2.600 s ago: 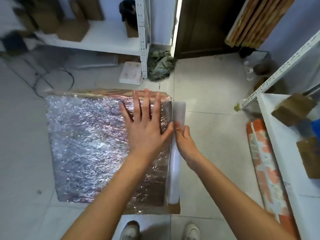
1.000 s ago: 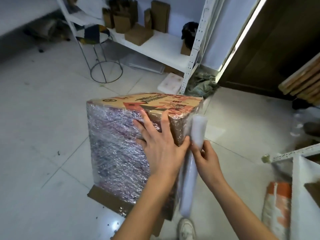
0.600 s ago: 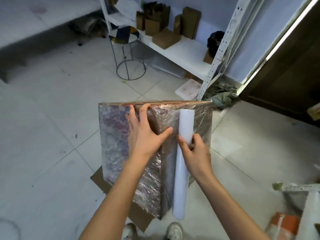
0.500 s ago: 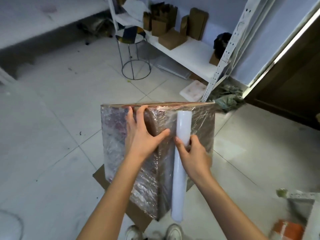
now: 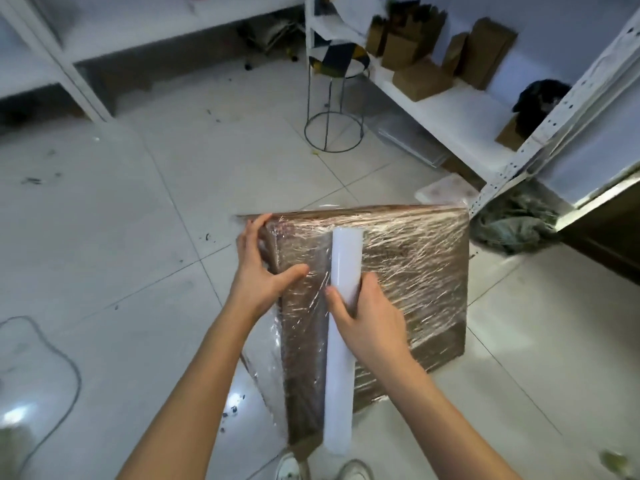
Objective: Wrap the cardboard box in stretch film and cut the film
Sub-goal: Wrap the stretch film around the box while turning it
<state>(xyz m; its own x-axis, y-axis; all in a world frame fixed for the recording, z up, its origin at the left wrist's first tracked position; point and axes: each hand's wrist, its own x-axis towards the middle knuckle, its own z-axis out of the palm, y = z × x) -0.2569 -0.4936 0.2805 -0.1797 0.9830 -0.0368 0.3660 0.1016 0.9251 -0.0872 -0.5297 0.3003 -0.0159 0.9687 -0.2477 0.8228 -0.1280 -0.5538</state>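
pale glossy floor tiles (image 5: 131,244) are spreading under everything, scattered with dark specks. white metal shelving (image 5: 450,109) is running along the far right, carrying small brown cardboard cartons (image 5: 420,81), and a round stool on a thin black wire frame (image 5: 334,109) is standing just in front of it. a crumpled grey-green cloth (image 5: 516,223) is lying on the floor beside the shelf post, near the box's far right corner.

the large brown cardboard box (image 5: 408,271), already sheathed in shiny clear stretch film, is standing on the floor directly before the person's white shoes (image 5: 353,469). the left hand (image 5: 263,268) is pressing flat against the box's near left edge, fingers straight up the side and thumb spread across the front. the right hand (image 5: 370,320) is curling round the long white roll of stretch film (image 5: 341,358), holding it upright against the front face, where it is covering a strip of the box.
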